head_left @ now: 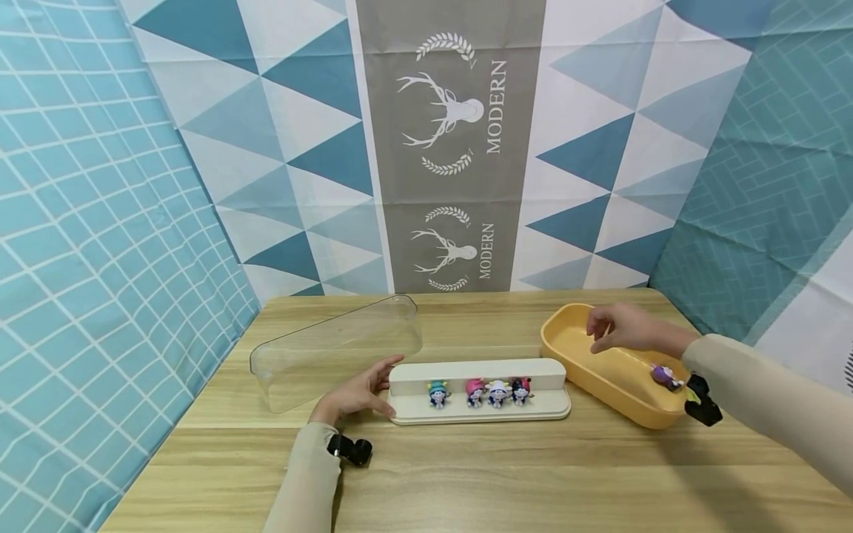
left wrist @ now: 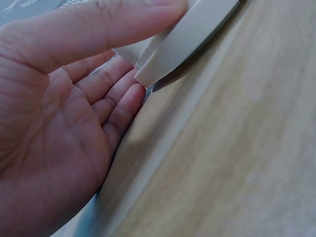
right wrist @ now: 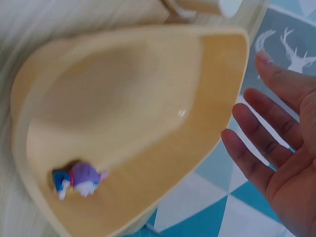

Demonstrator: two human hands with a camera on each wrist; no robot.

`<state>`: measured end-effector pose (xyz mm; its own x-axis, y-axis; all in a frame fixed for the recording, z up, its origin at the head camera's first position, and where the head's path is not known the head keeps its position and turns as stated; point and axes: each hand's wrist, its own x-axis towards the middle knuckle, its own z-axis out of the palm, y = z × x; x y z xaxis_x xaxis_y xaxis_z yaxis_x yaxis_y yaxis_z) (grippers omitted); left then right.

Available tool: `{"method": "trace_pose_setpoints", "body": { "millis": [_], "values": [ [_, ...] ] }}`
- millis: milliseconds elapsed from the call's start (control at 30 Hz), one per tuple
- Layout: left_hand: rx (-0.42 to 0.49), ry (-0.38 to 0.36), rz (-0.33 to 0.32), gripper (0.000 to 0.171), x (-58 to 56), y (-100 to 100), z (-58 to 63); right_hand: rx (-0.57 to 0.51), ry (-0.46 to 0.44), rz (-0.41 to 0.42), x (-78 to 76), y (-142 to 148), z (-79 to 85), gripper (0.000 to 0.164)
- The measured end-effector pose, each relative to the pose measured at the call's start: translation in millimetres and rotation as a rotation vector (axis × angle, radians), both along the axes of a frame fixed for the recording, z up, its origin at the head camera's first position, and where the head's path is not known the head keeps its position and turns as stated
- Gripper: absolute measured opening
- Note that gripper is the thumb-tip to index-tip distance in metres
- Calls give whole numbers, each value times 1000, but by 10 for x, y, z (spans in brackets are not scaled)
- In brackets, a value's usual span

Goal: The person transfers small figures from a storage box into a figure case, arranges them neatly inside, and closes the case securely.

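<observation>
A white stepped display stand lies across the table, with several small toy figures in teal, pink, white and dark red-and-black hats on its lower step. My left hand holds its left end; in the left wrist view the thumb lies over the stand and the fingers touch its end. My right hand hovers above the far part of the yellow bin, fingers loosely bent and holding nothing. Inside the bin's near end lies one purple-hatted figure, tipped over, seen too in the right wrist view.
A clear plastic cover stands at the back left, behind my left hand. Patterned cloth hangs along the table's back and sides. The wooden table extends in front of the stand.
</observation>
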<state>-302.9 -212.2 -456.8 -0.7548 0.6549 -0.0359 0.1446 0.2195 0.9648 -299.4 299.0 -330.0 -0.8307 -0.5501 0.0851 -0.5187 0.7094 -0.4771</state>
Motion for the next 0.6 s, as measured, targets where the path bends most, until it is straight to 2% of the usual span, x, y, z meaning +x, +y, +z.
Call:
{"method": "trace_pose_setpoints", "body": {
  "millis": [467,600],
  "values": [
    [14,-15,-4,107,9,-1,1,320,24,102,-66,352,30,23],
    [18,-13,-6,107,4,-1,0,457,56,123,-51,435,29,25]
  ]
}}
